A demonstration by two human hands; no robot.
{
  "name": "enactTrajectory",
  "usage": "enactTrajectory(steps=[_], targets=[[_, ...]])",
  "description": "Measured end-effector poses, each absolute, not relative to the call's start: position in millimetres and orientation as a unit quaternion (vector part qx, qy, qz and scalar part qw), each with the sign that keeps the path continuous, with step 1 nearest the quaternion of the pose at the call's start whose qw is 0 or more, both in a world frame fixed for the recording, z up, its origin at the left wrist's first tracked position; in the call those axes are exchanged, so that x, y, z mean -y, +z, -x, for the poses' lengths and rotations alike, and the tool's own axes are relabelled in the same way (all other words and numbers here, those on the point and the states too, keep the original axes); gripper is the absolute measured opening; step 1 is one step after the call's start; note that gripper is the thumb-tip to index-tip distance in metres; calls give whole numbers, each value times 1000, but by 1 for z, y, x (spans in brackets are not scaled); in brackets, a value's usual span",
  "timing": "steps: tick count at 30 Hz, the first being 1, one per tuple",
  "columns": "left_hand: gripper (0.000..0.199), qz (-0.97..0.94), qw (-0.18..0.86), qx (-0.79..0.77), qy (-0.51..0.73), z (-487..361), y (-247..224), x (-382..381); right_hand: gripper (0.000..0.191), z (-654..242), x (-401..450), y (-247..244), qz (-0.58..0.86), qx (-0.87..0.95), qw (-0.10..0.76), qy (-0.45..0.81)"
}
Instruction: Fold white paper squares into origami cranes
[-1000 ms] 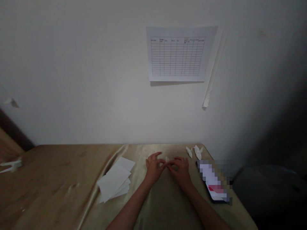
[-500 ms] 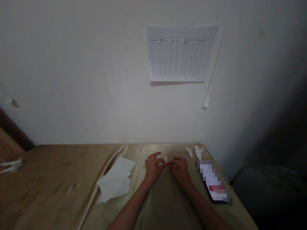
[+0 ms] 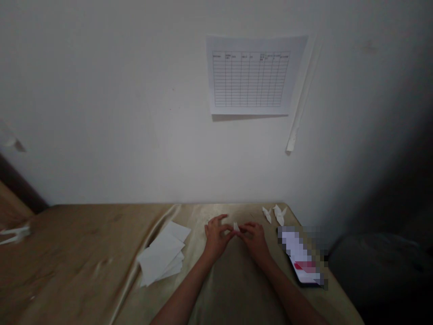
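Observation:
Between my two hands is a small folded piece of white paper (image 3: 236, 226), its upper part showing above the fingertips. My left hand (image 3: 216, 234) pinches it between thumb and index finger, with the other fingers held apart from it. From the other side my right hand (image 3: 253, 235) grips the same paper, thumb and index finger meeting the left ones. The fingers hide the paper's lower part. Two small folded paper figures (image 3: 279, 215) with pointed wings lie beyond my right hand. Left of my left hand lies a fanned stack of white paper sheets (image 3: 164, 253).
A phone (image 3: 301, 257) with a lit, blurred-out screen lies near the right table edge. Gold-brown cloth (image 3: 84, 253) covers the table, with a raised fold left of the sheets. A printed table sheet (image 3: 252, 76) hangs on the wall behind. A white object (image 3: 15, 234) lies far left.
My right fingers have shifted slightly around the folded paper, and the paper's visible tip has turned a little. My left hand stays almost still.

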State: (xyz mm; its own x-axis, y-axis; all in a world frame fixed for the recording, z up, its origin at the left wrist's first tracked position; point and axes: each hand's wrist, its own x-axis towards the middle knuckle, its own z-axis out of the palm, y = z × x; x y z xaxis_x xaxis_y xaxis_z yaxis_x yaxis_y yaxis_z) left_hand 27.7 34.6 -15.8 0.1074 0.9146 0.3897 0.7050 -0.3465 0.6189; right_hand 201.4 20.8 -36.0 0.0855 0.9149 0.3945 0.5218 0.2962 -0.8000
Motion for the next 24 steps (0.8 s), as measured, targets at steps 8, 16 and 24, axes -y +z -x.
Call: enactTrajectory(steps=[8, 16, 24], targets=[[6, -734, 142, -559, 358, -31, -13, -31, 27, -202, -21, -35, 575, 630, 486, 191], [5, -730, 149, -567, 352, -31, -9, -28, 29, -200, -19, -34, 573, 632, 489, 182], [4, -730, 140, -575, 343, -33, -8, -27, 33, -200, -20, -37, 561, 644, 486, 186]])
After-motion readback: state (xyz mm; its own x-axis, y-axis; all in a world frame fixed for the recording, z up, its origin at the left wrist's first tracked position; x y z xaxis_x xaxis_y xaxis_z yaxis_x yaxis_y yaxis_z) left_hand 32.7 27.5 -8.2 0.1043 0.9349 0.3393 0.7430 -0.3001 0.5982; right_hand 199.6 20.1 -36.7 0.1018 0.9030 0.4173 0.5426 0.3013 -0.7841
